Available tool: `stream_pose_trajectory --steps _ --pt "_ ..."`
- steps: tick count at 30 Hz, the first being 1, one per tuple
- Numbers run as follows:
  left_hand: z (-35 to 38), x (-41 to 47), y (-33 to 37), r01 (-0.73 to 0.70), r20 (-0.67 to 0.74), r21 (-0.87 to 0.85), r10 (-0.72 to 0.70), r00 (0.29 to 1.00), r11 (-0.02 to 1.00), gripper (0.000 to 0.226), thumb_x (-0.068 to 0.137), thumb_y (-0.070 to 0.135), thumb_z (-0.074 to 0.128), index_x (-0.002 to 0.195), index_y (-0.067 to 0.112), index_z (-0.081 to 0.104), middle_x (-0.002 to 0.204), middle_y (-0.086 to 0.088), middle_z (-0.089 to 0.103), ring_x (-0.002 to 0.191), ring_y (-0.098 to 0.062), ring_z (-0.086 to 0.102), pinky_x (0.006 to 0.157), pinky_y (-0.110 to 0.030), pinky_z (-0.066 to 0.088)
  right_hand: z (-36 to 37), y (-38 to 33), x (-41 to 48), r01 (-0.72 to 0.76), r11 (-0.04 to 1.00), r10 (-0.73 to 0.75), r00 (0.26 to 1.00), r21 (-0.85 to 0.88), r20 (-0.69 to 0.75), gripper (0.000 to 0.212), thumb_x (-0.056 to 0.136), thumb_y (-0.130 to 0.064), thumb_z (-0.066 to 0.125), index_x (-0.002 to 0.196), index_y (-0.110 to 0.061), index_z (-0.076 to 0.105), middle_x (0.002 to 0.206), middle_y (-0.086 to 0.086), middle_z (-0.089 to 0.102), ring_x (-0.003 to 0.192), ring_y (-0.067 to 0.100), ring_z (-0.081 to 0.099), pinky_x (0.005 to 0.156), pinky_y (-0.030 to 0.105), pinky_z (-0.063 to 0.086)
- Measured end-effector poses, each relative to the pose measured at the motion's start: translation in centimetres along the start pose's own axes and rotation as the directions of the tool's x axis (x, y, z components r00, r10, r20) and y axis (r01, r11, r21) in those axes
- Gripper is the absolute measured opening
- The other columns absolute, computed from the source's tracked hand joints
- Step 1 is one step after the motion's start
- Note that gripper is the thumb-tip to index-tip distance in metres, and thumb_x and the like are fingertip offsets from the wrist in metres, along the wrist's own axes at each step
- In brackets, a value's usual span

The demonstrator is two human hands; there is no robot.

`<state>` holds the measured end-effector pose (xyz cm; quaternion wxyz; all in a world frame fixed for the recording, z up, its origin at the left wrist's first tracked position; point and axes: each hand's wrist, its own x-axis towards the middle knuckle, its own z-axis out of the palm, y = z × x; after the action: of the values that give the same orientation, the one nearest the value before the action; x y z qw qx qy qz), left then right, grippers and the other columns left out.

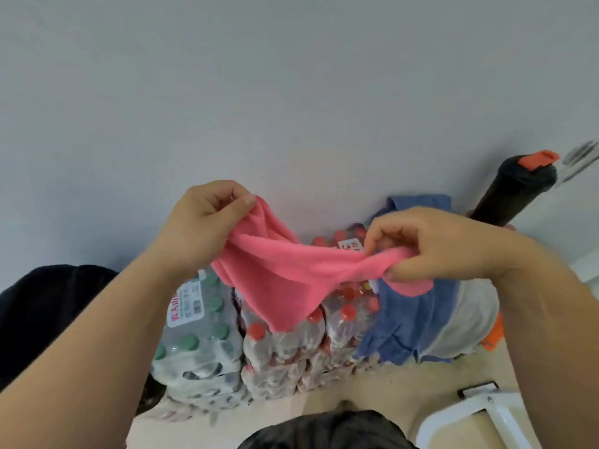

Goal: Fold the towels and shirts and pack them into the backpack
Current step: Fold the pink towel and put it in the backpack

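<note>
The left hand point(207, 218) and right hand point(437, 244) are each pinching an edge of a soft pink fleece towel point(282, 273) sagging between them. Below the left, a shrink-wrapped pack of green-capped bottles point(201, 335) is showing red label characters, unreadably blurred; a blue towel point(405, 319) is draping under the right.

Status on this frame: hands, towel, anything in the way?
Left hand and right hand both pinch pink towel, aloft, bunched. Blue towel below, beside bottle packs. No obstruction seen.

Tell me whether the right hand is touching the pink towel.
Touching. The head view shows the right hand pinching one bunched end of the pink towel between its thumb and curled fingers.
</note>
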<state>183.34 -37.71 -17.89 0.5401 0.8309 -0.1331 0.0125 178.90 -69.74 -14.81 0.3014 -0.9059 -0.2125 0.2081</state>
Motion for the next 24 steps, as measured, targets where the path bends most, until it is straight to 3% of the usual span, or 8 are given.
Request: stream_pose_trajectory --steps 2,4,6,9,11,16,19,24 --pt "-2.2 -1.6 -0.5 -0.017 0.123 0.072 0.008 0.992 0.997 0.019 0.091 0.032 0.06 0.079 0.021 0.071 0.073 0.001 0.067 0.07 -0.01 0.058 0.069 -0.028 0.045 1.7 -1.4 1.3 -0.034 0.999 0.035 0.984 -0.008 0.177 0.046 0.08 -0.035 0.081 0.121 -0.042 0.061 0.109 -0.014 0.066 0.102 0.004 0.063 0.088 0.03 0.053" --pt "-3.2 -3.0 -0.3 -0.056 0.25 0.148 0.017 0.968 0.987 0.017 0.093 0.028 0.064 0.079 0.023 0.072 0.074 0.006 0.069 0.071 -0.006 0.06 0.069 -0.022 0.046 4.4 -3.4 3.5 -0.004 0.996 -0.001 0.999 0.091 0.055 0.058 0.083 -0.048 0.076 0.136 -0.047 0.051 0.134 -0.023 0.058 0.124 -0.006 0.053 0.105 0.029 0.047" --pt "-3.6 -4.1 0.0 -0.112 0.321 0.194 0.045 0.946 0.975 0.015 0.096 0.021 0.066 0.084 0.02 0.074 0.08 0.003 0.071 0.075 -0.011 0.064 0.071 -0.025 0.05 7.7 -5.5 6.3 0.072 0.969 -0.054 0.995 0.235 -0.083 0.058 0.09 -0.039 0.07 0.144 -0.034 0.05 0.142 -0.02 0.054 0.128 -0.01 0.048 0.106 0.02 0.042" --pt "-4.2 -5.3 -0.3 -0.173 0.314 0.229 0.095 0.945 0.958 0.014 0.096 0.019 0.065 0.087 0.02 0.075 0.08 0.002 0.071 0.079 -0.017 0.064 0.073 -0.031 0.051 12.2 -7.1 9.6 0.15 0.889 -0.095 0.984 0.432 -0.148 0.024 0.096 -0.01 0.067 0.119 -0.006 0.067 0.114 0.003 0.071 0.106 0.01 0.064 0.093 0.03 0.053" --pt "-5.0 -5.8 -1.0 -0.183 0.253 0.263 0.115 0.961 0.947 0.015 0.096 0.019 0.065 0.085 0.023 0.074 0.078 0.005 0.07 0.077 -0.015 0.064 0.073 -0.034 0.05 13.9 -6.8 10.3 0.148 0.855 -0.062 0.981 0.497 -0.186 0.012 0.093 -0.006 0.068 0.101 0.002 0.065 0.09 0.008 0.068 0.087 0.013 0.062 0.081 0.037 0.053" --pt "-6.4 -6.6 -3.0 -0.098 -0.015 0.405 0.114 0.993 0.909 0.016 0.095 0.026 0.062 0.081 0.023 0.07 0.072 0.008 0.065 0.073 -0.013 0.059 0.065 -0.031 0.044 15.7 -3.5 8.9 -0.028 0.967 0.084 0.974 0.255 -0.211 0.021 0.08 -0.028 0.084 0.083 -0.015 0.068 0.073 -0.001 0.057 0.069 0.009 0.052 0.065 0.034 0.045" --pt "-7.0 -6.9 -4.8 0.081 -0.184 0.569 0.031 0.982 0.818 0.016 0.094 0.032 0.061 0.085 0.023 0.07 0.073 0.006 0.063 0.076 -0.026 0.059 0.068 -0.036 0.048 15.3 -1.7 6.0 -0.172 0.956 0.215 0.962 0.237 -0.168 0.026 0.075 -0.034 0.088 0.076 -0.018 0.067 0.075 -0.004 0.058 0.07 0.011 0.055 0.065 0.032 0.046" --pt "-6.1 -7.3 -6.8 0.095 -0.098 0.565 -0.047 0.994 0.82 0.018 0.094 0.032 0.061 0.086 0.021 0.072 0.083 -0.001 0.07 0.085 -0.03 0.063 0.073 -0.038 0.05 13.3 -1.6 1.3 -0.22 0.947 0.256 0.958 0.236 -0.134 0.051 0.085 -0.05 0.07 0.076 0.001 0.065 0.071 0.018 0.05 0.062 0.013 0.045 0.061 0.029 0.036"
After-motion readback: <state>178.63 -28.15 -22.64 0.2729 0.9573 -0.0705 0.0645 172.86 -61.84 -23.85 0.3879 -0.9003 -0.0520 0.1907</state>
